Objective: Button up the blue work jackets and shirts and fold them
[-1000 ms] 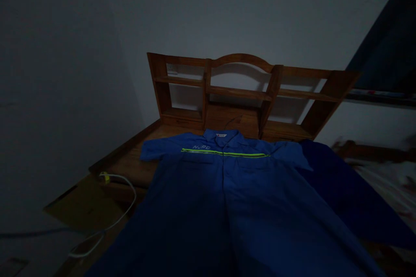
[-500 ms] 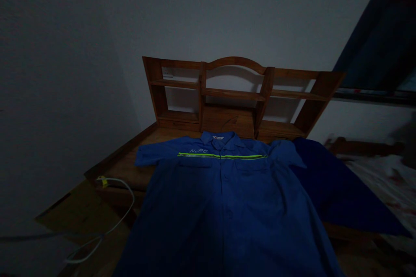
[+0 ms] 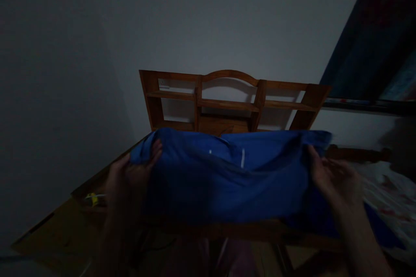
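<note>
Blue shirt (image 3: 234,177) — pinched between both hands' fingers (image 3: 155,151)

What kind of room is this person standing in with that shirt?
Probably a bedroom, dimly lit. A wooden headboard with shelves stands against the wall, patterned bedding lies at the right, and both hands hold a blue shirt over the bed frame.

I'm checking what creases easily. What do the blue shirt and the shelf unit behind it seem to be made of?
Blue shirt: woven cloth, matte, probably cotton blend; it folds and sags between the left hand and right hand. Shelf unit: wood, brown grain, light sheen.
</note>
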Available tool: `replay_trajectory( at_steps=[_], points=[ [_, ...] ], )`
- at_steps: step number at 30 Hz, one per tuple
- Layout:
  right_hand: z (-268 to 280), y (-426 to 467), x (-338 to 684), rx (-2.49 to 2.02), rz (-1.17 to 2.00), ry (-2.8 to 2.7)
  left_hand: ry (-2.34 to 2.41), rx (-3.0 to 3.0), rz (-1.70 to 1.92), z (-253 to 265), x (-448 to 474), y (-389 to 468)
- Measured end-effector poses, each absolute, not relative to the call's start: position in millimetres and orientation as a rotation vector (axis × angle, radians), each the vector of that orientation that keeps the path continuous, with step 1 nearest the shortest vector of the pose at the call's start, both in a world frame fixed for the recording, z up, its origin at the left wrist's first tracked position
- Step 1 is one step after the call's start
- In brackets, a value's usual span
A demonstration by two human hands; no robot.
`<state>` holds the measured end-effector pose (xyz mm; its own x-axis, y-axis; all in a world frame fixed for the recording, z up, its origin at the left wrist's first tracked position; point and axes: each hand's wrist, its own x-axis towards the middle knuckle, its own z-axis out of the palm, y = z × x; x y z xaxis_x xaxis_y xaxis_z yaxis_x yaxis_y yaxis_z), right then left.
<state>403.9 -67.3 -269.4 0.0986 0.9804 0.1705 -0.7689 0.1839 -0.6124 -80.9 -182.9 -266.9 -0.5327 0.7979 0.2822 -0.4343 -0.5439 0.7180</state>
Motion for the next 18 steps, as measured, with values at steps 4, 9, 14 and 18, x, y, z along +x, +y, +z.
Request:
replay_trajectory(
  at_steps=[4, 9, 14, 18],
  points=[
    [-255.6, 17.3, 361.0, -0.31, 1.515, -0.834, 0.802, 0.776, 1.875, -267.4, -117.9, -73.2],
    [-308.1, 87.4, 331.4, -0.848, 1.477, -1.165, 1.143, 0.509, 1.45, -333.3, -155.7, 14.5],
    [-333.4, 119.5, 318.8, -0.982, 1.399, -1.271, 1.199, 0.576, 1.372, -353.7, -168.9, 39.7],
    [-330.5, 125.4, 318.7, -1.159, 1.213, -1.385, 1.611, 0.92, 1.337, -336.4, -173.6, 31.3]
  ],
)
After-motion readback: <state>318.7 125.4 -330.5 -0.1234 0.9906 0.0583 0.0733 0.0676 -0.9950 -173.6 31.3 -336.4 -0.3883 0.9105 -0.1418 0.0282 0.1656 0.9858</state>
